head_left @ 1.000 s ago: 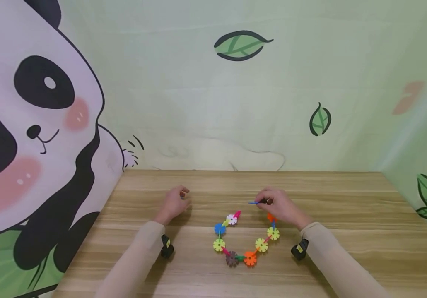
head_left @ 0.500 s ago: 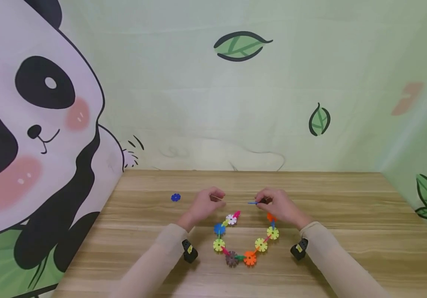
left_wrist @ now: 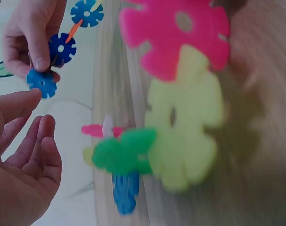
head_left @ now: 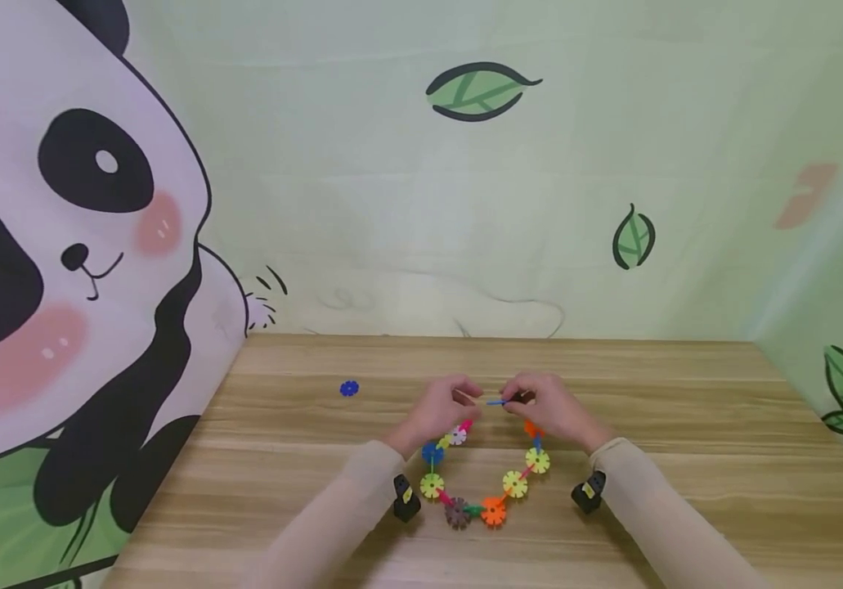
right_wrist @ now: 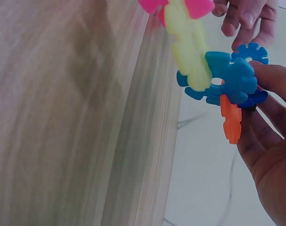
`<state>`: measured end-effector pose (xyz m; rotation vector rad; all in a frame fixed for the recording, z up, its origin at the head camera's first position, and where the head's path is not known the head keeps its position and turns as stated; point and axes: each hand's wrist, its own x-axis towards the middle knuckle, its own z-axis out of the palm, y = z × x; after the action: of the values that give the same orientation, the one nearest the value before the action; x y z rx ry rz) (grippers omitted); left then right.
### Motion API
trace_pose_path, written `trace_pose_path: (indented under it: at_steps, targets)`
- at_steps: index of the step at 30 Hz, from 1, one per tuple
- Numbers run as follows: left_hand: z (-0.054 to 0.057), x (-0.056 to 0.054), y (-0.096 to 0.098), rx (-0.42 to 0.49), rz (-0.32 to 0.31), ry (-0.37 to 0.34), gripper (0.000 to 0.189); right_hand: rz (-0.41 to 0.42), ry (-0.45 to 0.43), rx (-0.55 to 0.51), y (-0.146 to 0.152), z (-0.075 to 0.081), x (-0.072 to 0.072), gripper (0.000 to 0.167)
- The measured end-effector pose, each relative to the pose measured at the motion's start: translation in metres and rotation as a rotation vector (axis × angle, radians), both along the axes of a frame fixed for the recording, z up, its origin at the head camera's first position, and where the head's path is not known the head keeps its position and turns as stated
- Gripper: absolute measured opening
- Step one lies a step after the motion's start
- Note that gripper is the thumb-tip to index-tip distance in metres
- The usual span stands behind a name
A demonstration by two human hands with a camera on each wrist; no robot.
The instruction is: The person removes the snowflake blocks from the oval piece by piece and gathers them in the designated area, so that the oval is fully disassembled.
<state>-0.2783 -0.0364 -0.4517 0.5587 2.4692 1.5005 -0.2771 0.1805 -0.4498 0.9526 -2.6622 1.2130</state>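
A chain of colourful slotted snowflake discs (head_left: 494, 511) curves in an open loop on the table. My right hand (head_left: 549, 409) pinches its right end, with a light blue disc (left_wrist: 41, 84) sticking out past the fingertips. In the left wrist view a dark blue disc (left_wrist: 61, 48) sits beside those fingers, joined to an orange disc (right_wrist: 231, 120) that shows in the right wrist view. Facing it, my left hand (head_left: 441, 411) holds nothing, its fingers loosely bent. Its fingertips are close to the light blue disc, above the chain's left end with the white disc (head_left: 458, 435).
A loose dark blue disc (head_left: 349, 388) lies on the wooden table (head_left: 281, 474), back left of the hands. Behind the table's far edge stands a pale green wall (head_left: 362, 204) with a panda and leaves drawn on it.
My left hand has travelled right from the back left towards the right hand, uncovering the loose dark blue disc. The right hand has stayed nearly in place, still pinching the chain's end.
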Motion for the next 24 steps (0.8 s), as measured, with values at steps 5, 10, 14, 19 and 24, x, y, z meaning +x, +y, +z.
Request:
trace_pose_path:
  at_steps: [5,10,14,19,24]
  targets:
    - [-0.002,0.000,0.011,0.006,-0.009,0.011,0.016,0.007,-0.007,0.018,0.000,-0.001,-0.001,0.005]
    - [-0.006,0.000,0.016,0.011,0.003,0.010,0.010,0.005,-0.014,0.029,-0.002,0.000,0.000,0.006]
    - [-0.007,-0.001,0.018,-0.002,0.015,0.017,0.008,-0.001,-0.018,0.037,-0.002,-0.001,-0.001,0.006]
    - [-0.008,-0.001,0.020,-0.030,0.028,0.047,0.007,0.000,-0.014,0.033,-0.002,-0.003,-0.001,0.008]
    - [-0.008,0.000,0.021,-0.033,0.052,0.068,0.004,0.013,0.019,0.013,-0.003,-0.004,-0.002,0.010]
